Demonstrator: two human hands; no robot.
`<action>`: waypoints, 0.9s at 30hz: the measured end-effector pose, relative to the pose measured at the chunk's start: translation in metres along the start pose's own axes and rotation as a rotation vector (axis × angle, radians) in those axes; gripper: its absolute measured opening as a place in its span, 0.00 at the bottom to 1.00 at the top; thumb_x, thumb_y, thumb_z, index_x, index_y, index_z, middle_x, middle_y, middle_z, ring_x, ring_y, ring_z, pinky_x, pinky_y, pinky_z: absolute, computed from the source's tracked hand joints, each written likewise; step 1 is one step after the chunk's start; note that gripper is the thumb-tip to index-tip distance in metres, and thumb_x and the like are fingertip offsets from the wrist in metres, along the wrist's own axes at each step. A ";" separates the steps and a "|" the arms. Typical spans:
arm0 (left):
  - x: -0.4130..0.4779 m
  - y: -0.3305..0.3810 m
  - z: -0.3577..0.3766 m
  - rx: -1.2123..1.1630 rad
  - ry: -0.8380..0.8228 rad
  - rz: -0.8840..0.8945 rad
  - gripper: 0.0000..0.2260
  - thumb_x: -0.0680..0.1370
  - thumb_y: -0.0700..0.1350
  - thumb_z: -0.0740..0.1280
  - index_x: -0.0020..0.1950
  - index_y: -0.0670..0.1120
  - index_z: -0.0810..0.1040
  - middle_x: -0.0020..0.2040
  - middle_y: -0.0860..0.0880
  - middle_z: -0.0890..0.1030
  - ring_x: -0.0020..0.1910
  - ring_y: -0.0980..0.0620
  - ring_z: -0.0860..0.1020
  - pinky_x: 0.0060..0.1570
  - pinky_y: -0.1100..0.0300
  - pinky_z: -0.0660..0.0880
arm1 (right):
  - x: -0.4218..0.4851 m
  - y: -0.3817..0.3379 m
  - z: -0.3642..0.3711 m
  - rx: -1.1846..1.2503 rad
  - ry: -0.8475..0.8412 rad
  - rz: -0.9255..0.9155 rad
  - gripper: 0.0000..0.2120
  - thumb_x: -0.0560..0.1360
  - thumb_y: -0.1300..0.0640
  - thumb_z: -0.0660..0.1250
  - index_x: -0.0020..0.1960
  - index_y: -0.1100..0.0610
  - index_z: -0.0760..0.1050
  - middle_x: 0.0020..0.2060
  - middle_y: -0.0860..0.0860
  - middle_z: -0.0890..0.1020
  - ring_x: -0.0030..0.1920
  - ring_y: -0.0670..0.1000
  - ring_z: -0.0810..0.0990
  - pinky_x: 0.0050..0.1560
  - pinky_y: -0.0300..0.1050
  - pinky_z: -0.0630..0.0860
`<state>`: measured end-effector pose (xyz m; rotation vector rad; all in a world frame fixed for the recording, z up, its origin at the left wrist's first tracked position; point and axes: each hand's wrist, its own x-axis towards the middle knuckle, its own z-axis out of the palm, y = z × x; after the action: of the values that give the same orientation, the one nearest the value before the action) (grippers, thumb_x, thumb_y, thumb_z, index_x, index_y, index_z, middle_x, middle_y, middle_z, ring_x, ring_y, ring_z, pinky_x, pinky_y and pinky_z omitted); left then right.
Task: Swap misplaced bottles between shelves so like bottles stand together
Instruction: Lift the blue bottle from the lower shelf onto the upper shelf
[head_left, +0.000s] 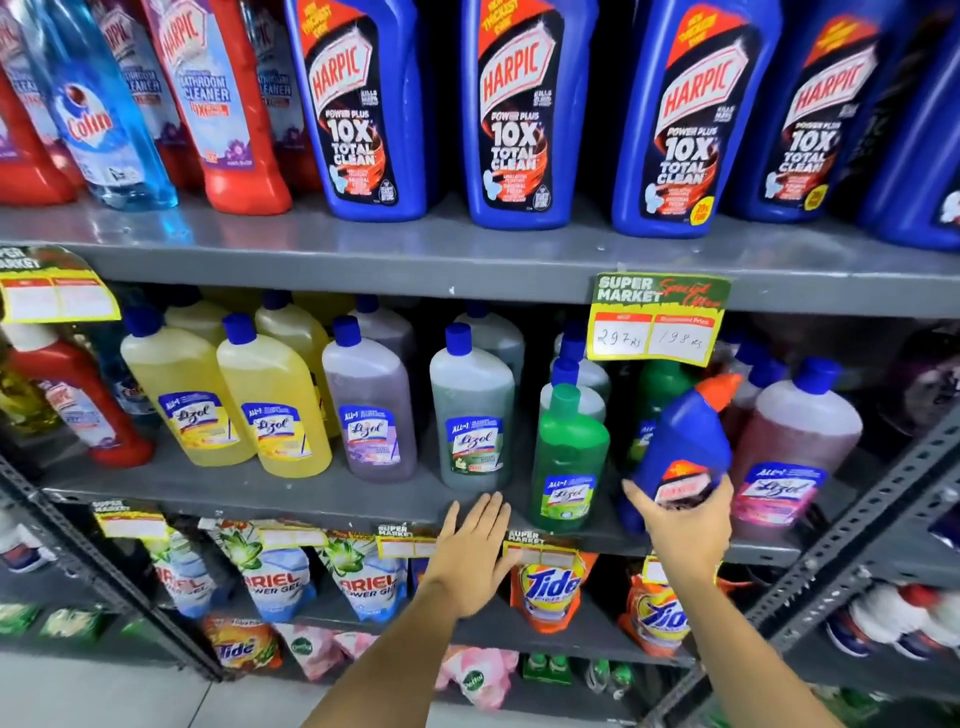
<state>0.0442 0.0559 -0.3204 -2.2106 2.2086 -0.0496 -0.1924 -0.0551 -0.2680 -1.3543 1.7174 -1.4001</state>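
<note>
My right hand (685, 525) grips the base of a small blue Harpic bottle (683, 441) with an orange cap, tilted right, in front of the middle shelf (311, 496). My left hand (475, 545) is flat and open, fingers together, just below that shelf's front edge, holding nothing. The middle shelf carries Lizol bottles: yellow (272, 410), purple (371, 410), grey-green (472, 415), bright green (569, 457) and pink (795, 441). A red Harpic bottle (78, 395) stands at its left end. On the top shelf (467, 249), large blue Harpic bottles (511, 114) stand beside red Harpic bathroom cleaners (223, 104) and a blue Colin bottle (104, 119).
A price card (657, 317) hangs from the top shelf edge above my right hand. Ariel pouches (280, 577) and Tide pouches (550, 587) fill the lower shelf. A grey perforated upright (857, 530) slants at the right. Pale floor shows at bottom left.
</note>
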 end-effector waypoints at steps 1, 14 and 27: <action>-0.001 0.000 -0.010 0.034 0.046 0.011 0.28 0.83 0.59 0.44 0.78 0.45 0.49 0.79 0.47 0.53 0.77 0.49 0.50 0.75 0.43 0.46 | -0.006 0.000 -0.009 0.010 0.011 -0.015 0.50 0.55 0.45 0.84 0.70 0.56 0.63 0.63 0.57 0.77 0.62 0.60 0.76 0.61 0.55 0.71; 0.047 0.014 -0.299 -0.007 1.091 0.503 0.19 0.81 0.45 0.57 0.71 0.41 0.68 0.73 0.41 0.67 0.72 0.43 0.65 0.68 0.48 0.63 | -0.008 -0.170 -0.127 0.483 0.216 -0.592 0.39 0.53 0.42 0.80 0.60 0.49 0.71 0.50 0.34 0.80 0.48 0.34 0.79 0.50 0.29 0.74; 0.064 0.017 -0.317 0.047 0.885 0.286 0.12 0.75 0.42 0.71 0.57 0.39 0.81 0.54 0.41 0.84 0.51 0.42 0.83 0.47 0.50 0.79 | 0.107 -0.288 -0.120 0.092 0.202 -0.456 0.52 0.55 0.30 0.75 0.69 0.58 0.65 0.64 0.55 0.77 0.63 0.58 0.75 0.60 0.51 0.70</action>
<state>0.0167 -0.0044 -0.0032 -2.0306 2.8190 -1.2750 -0.2300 -0.0934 0.0575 -1.6696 1.4954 -1.8966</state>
